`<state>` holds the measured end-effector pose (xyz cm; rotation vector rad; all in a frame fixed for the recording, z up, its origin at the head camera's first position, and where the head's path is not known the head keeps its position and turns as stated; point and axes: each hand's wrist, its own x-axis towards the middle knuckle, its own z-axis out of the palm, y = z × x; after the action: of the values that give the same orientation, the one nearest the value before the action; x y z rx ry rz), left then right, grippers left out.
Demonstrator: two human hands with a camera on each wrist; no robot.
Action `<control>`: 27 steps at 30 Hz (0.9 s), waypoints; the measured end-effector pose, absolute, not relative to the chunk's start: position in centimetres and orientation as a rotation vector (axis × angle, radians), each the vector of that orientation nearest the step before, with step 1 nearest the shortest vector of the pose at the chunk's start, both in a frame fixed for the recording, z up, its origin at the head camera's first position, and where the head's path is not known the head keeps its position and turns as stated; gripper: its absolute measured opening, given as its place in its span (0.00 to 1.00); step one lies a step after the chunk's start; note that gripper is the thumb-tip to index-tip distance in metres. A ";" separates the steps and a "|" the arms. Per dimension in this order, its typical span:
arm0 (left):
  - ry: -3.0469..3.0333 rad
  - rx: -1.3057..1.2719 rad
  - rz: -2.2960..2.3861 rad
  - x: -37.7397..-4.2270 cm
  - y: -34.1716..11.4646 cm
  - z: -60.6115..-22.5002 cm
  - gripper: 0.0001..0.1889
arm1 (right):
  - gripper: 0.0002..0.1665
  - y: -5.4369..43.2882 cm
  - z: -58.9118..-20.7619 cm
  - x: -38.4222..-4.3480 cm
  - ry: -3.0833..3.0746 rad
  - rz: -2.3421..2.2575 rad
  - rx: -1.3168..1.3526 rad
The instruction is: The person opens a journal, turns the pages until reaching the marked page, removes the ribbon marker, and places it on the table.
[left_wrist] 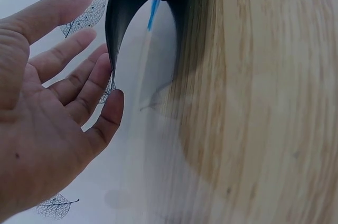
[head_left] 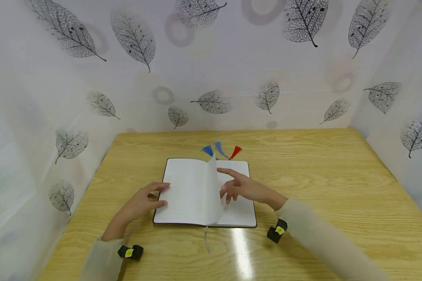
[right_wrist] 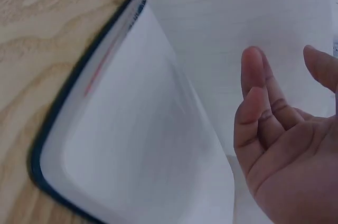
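An open notebook point(head_left: 183, 191) with lined white pages and a dark cover point(right_wrist: 63, 97) lies on the table. One page point(head_left: 212, 195) stands up near the spine, tilted over the right half. My right hand point(head_left: 244, 188) is over that half, its index finger stretched to the raised page's upper edge and its other fingers loosely bent beside the sheet. At the left edge rests my left hand point(head_left: 140, 201), fingers spread and tips on the margin. In the left wrist view its fingers lie relaxed along the dark cover edge point(left_wrist: 113, 28).
Beyond the notebook's top edge are two blue tassels point(head_left: 208, 150) and a red tassel point(head_left: 236, 151). A thin ribbon point(head_left: 206, 240) hangs from the spine onto the wooden table point(head_left: 320, 175). Leaf-patterned cloth point(head_left: 232, 70) stands around the back and sides.
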<state>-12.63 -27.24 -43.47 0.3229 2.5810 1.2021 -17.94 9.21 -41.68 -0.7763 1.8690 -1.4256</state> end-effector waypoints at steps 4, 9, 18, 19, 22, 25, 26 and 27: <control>2.577 0.302 1.220 -12.5 -27.3 -43.3 0.29 | 0.38 7.5 -42.3 -17.7 1.923 -1.367 -0.796; 2.585 0.305 1.225 -12.4 -27.6 -43.3 0.29 | 0.39 5.7 -43.1 -17.2 2.016 -1.287 -0.750; 2.600 0.321 1.256 -12.2 -28.2 -43.3 0.28 | 0.40 3.0 -43.2 -16.4 2.229 -1.088 -0.752; 2.599 0.318 1.262 -12.2 -28.3 -43.2 0.28 | 0.40 2.8 -43.2 -16.4 2.250 -1.059 -0.752; 2.604 0.321 1.266 -12.1 -28.7 -43.2 0.27 | 0.39 2.0 -43.0 -16.1 2.317 -0.960 -0.771; 2.608 0.340 1.278 -12.1 -29.0 -43.2 0.24 | 0.38 1.4 -43.1 -15.9 2.402 -0.850 -0.812; 2.616 0.350 1.274 -12.1 -29.2 -43.2 0.23 | 0.37 1.2 -43.2 -15.9 2.424 -0.823 -0.824; 2.621 0.362 1.271 -12.1 -29.3 -43.1 0.23 | 0.37 1.1 -43.2 -15.8 2.442 -0.800 -0.831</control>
<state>-12.06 -29.26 -43.14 0.3623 2.6212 1.2712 -15.79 1.07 -43.20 -0.8309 2.4421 -0.7999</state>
